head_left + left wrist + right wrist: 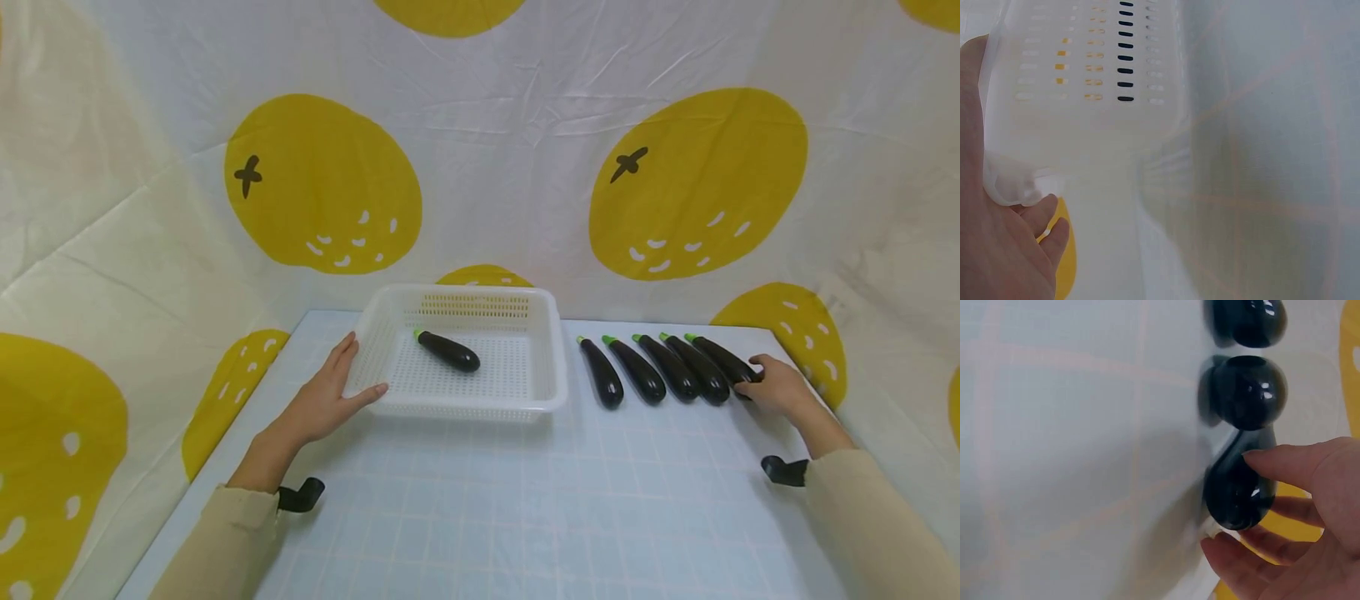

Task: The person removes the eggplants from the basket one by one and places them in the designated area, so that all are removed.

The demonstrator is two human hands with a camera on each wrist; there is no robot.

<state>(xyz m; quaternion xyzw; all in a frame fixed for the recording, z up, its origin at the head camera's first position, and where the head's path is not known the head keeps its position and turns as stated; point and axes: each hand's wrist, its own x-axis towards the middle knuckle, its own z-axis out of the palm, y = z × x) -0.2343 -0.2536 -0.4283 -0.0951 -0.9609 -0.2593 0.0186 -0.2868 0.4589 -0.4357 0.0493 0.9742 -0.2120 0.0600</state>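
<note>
A white plastic basket (465,408) stands at the back of the table, with one dark eggplant (450,351) lying inside. My left hand (318,408) holds the basket's left front corner, thumb over the rim and fingers along the outer left side. In the left wrist view, fingertips (1054,234) show beneath the rim of the slotted basket wall (1085,131). To the right, my right hand (783,390) grips the blunt end of the rightmost eggplant (723,358) in a row. The right wrist view shows the thumb on this eggplant (1235,494) and the fingers around its other side.
Several more eggplants (633,369) lie side by side between the basket and my right hand, green stems toward the back. A pale checked cloth (487,500) covers the table. White curtains with yellow fruit prints (697,183) enclose the back and sides.
</note>
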